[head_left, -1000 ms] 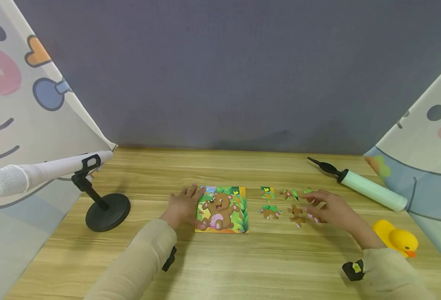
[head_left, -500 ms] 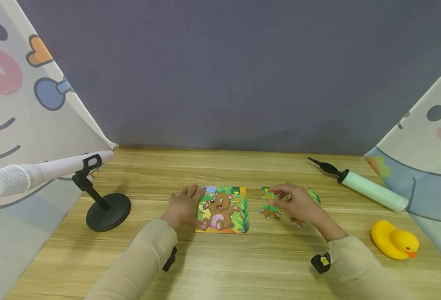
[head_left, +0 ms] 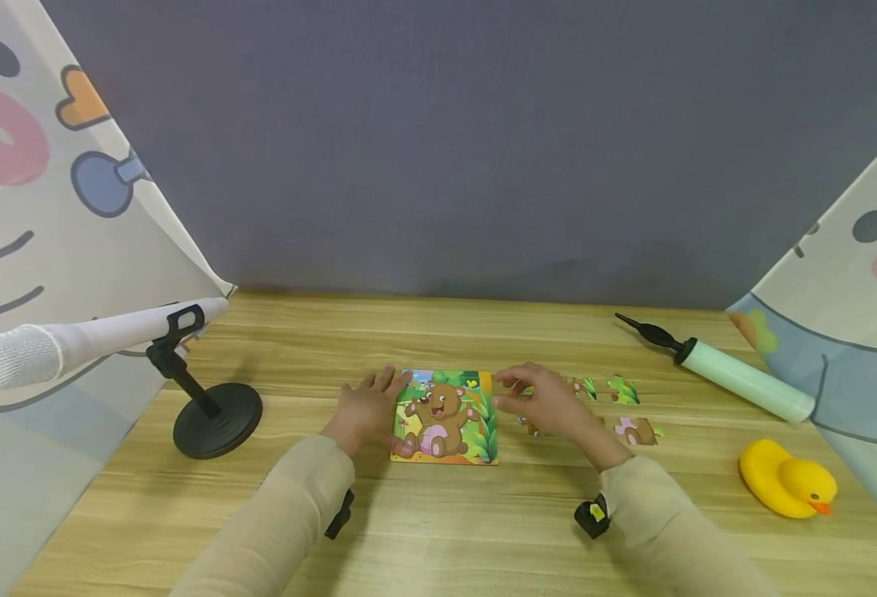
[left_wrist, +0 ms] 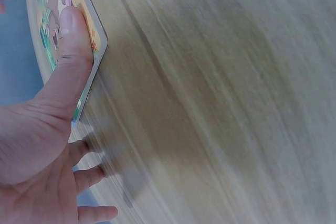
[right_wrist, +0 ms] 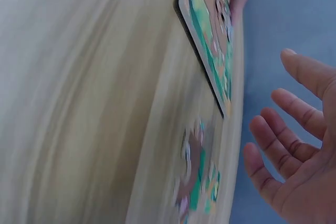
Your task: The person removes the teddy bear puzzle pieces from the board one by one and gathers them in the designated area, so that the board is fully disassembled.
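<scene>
A square bear picture board [head_left: 438, 414], like a jigsaw puzzle, lies on the wooden table. My left hand [head_left: 364, 414] rests at its left edge with fingers spread; in the left wrist view the thumb [left_wrist: 74, 38] lies flat over the picture. Just right of the board, my right hand [head_left: 546, 402] hovers with loosely bent fingers. The right wrist view shows nothing between those fingers [right_wrist: 304, 111]. Under and beside that hand lie several loose puzzle pieces, among them a green piece [head_left: 623, 390] and a brown-and-pink piece [head_left: 637, 430]. The hand partly hides others.
A white microphone [head_left: 103, 338] on a black stand [head_left: 218, 421] is at the left. To the right lie a pale green hand pump [head_left: 744, 380] and a yellow rubber duck [head_left: 785, 481]. A grey panel [head_left: 468, 149] closes off the back of the table.
My right hand has moved left from the rightmost loose pieces, across the others, to the board's right edge. My left hand has stayed on the board.
</scene>
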A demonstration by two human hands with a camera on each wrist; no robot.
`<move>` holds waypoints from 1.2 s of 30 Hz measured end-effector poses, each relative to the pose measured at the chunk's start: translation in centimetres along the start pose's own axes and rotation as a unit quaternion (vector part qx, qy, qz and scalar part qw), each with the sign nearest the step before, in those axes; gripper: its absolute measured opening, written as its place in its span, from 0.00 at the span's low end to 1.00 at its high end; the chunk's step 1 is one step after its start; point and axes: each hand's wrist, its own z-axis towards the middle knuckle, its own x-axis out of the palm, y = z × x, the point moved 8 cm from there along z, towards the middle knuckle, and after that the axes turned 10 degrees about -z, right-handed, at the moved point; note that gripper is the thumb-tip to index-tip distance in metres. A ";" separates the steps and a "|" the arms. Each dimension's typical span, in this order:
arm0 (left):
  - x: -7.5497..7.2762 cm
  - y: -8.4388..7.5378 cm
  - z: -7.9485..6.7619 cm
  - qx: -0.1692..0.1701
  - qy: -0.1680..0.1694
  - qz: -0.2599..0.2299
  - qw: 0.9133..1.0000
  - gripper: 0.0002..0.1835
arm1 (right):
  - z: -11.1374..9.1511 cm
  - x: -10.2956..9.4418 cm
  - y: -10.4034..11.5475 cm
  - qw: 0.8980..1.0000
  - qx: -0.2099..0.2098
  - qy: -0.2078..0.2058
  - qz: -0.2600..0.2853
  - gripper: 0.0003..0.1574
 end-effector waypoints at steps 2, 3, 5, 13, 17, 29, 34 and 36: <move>0.1 0.0 0.0 0.000 0.001 -0.001 1.000 0.68 | 0.5 0.7 0.5 1.000 0.003 0.004 0.000 0.25; 0.1 0.1 0.1 0.000 0.001 -0.001 1.000 0.68 | 0.7 1.0 0.8 1.000 0.002 0.007 -0.001 0.25; 0.2 0.1 0.1 -0.002 0.003 -0.002 1.000 0.68 | 1.2 1.7 1.3 1.000 0.002 0.013 0.000 0.25; 0.0 0.0 0.2 -0.003 -0.003 0.009 1.000 0.67 | 3.2 3.8 3.7 0.999 0.022 0.022 -0.033 0.21; 0.0 0.0 0.1 -0.001 -0.005 0.004 1.000 0.67 | 4.1 4.8 4.6 0.998 0.020 0.030 -0.054 0.19; -0.1 0.1 0.1 -0.008 0.001 0.012 1.000 0.69 | 6.0 7.3 6.0 0.991 0.027 0.040 -0.128 0.18; -0.1 0.2 0.1 -0.006 -0.002 0.006 1.000 0.69 | 6.3 7.7 6.1 0.987 0.050 0.047 -0.145 0.17; -0.1 0.1 0.1 -0.006 -0.003 0.006 1.000 0.68 | 6.4 7.7 6.1 0.986 0.060 0.052 -0.145 0.16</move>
